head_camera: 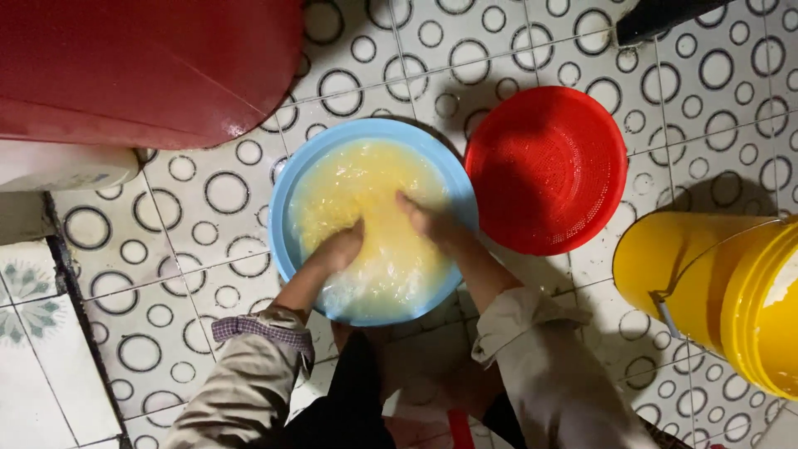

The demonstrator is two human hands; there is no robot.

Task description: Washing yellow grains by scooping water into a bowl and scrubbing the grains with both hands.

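Note:
A light blue basin (287, 195) stands on the tiled floor, filled with cloudy yellowish water and pale yellow matter I cannot identify. My left hand (339, 248) is plunged into it from the near side, its fingers under the water. Entering from the right, my right hand (426, 219) is also dipped in, fingers submerged. Whether either hand grips anything under the surface is hidden. My rolled-up beige sleeves end at the forearms.
A red perforated colander (546, 169) sits right of the basin, touching its rim. A yellow bucket (715, 287) lies at the right edge. A large dark red container (141, 66) and a white object (62, 165) stand top left. Floor tiles carry ring patterns.

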